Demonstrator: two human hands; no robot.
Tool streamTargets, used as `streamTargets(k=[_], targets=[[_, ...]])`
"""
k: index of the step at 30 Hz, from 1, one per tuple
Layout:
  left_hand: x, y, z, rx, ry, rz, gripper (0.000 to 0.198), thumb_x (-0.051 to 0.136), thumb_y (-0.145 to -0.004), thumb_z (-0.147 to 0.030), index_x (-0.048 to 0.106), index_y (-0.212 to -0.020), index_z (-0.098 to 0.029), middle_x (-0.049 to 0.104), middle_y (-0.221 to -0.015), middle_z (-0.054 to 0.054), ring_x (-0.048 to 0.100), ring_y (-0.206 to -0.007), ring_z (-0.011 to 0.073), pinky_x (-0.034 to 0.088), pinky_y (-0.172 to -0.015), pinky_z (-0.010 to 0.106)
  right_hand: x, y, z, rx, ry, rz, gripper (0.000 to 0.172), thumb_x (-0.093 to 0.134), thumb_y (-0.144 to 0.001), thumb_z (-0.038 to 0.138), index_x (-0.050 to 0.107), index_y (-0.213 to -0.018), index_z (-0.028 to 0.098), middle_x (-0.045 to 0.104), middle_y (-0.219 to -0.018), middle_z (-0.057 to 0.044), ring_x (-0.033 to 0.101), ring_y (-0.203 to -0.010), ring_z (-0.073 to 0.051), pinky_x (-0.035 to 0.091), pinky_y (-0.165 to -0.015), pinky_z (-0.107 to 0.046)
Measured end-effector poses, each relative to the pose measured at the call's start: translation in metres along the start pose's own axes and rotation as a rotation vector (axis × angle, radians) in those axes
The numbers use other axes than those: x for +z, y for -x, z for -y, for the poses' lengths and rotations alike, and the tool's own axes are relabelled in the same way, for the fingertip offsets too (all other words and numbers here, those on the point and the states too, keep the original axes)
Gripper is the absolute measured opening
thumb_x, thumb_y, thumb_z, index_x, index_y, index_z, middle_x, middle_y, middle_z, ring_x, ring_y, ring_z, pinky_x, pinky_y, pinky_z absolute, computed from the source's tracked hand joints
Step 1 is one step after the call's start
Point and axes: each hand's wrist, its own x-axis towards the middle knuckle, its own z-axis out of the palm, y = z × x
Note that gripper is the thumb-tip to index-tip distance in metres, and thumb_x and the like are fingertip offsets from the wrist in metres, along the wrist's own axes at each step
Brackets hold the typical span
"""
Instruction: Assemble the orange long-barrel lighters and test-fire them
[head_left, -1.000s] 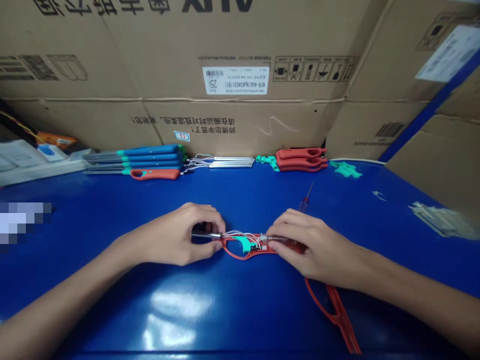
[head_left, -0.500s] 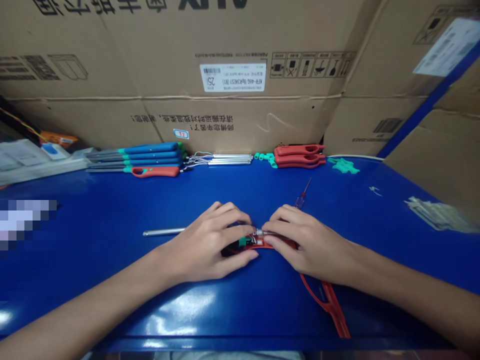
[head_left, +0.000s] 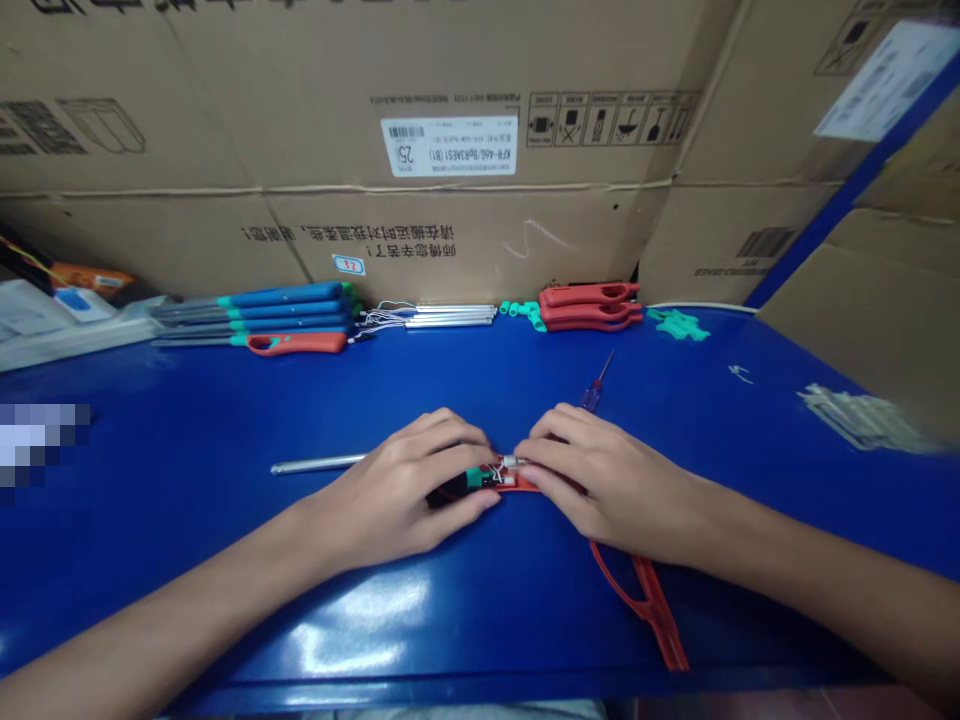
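Observation:
On the blue table (head_left: 187, 430), an open red lighter shell (head_left: 510, 482) with a green trigger, white wires and a small metal part lies between my hands. My left hand (head_left: 409, 485) presses down on its left end, fingers curled over it. From the right, my right hand (head_left: 607, 480) pinches the shell's other end, thumb and fingers closed on it. A metal tube (head_left: 319, 464) sticks out to the left from under my left hand. A second red shell half (head_left: 641, 595) lies under my right wrist, reaching toward the table's near edge.
A small red-handled screwdriver (head_left: 594, 390) lies just behind my right hand. Along the cardboard boxes (head_left: 450, 220) at the back lie blue and red finished lighters (head_left: 262, 315), metal tubes with wires (head_left: 442, 316), red shells (head_left: 589, 305) and green triggers (head_left: 679, 324). Plastic bags (head_left: 855, 415) sit far right.
My left hand slid right along the metal tube onto the shell's trigger area, uncovering the tube. Both hands now sit close together on the shell. The view has shifted slightly.

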Motion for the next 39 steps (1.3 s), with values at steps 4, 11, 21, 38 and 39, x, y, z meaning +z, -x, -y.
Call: streamTargets(k=[4, 11, 21, 38, 39], targets=[[0.0005, 0.0004, 0.0002, 0.006, 0.014, 0.002, 0.019, 0.061, -0.090, -0.021, 0.067, -0.107, -0.014, 0.066, -0.104, 0.009, 0.059, -0.096, 0.0178, 0.051, -0.086, 0.031, -0.0031, -0.0002, 0.0000, -0.004, 0.035, 0.023, 0.022, 0.049, -0.094, 0.011, 0.070, -0.099, 0.011, 0.060, -0.091, -0.011, 0.053, -0.088, -0.022, 0.047, -0.080, -0.038], [0.0022, 0.0015, 0.0001, 0.020, 0.000, -0.020, 0.019, 0.062, -0.089, -0.020, 0.066, -0.106, -0.014, 0.066, -0.101, 0.009, 0.060, -0.093, 0.0175, 0.052, -0.083, 0.031, -0.0032, 0.0003, 0.0000, -0.017, 0.040, 0.043, 0.021, 0.050, -0.093, 0.010, 0.070, -0.100, 0.011, 0.060, -0.091, -0.011, 0.053, -0.088, -0.022, 0.047, -0.080, -0.038], [0.0014, 0.0003, -0.0026, 0.005, 0.026, -0.011, 0.020, 0.064, -0.088, -0.021, 0.067, -0.106, -0.013, 0.066, -0.099, 0.008, 0.061, -0.091, 0.0167, 0.053, -0.081, 0.029, 0.0000, -0.0037, -0.0011, 0.121, -0.191, -0.014, 0.019, 0.054, -0.095, 0.021, 0.073, -0.096, 0.017, 0.061, -0.090, -0.006, 0.057, -0.085, -0.016, 0.048, -0.078, -0.030], [0.0001, 0.0019, -0.0022, -0.028, 0.027, 0.035, 0.020, 0.060, -0.090, -0.021, 0.070, -0.106, -0.015, 0.065, -0.101, 0.009, 0.059, -0.093, 0.0174, 0.052, -0.083, 0.031, -0.0006, -0.0045, 0.0024, 0.099, -0.161, 0.024, 0.022, 0.051, -0.097, 0.021, 0.073, -0.098, 0.015, 0.061, -0.090, -0.007, 0.055, -0.086, -0.018, 0.048, -0.079, -0.032], [-0.0001, 0.0015, -0.0027, -0.035, 0.028, 0.036, 0.020, 0.060, -0.090, -0.021, 0.070, -0.106, -0.015, 0.065, -0.101, 0.009, 0.059, -0.093, 0.0174, 0.052, -0.083, 0.031, -0.0010, -0.0045, 0.0025, 0.095, -0.156, 0.026, 0.023, 0.051, -0.097, 0.021, 0.073, -0.097, 0.015, 0.061, -0.090, -0.007, 0.055, -0.086, -0.018, 0.048, -0.079, -0.032]])
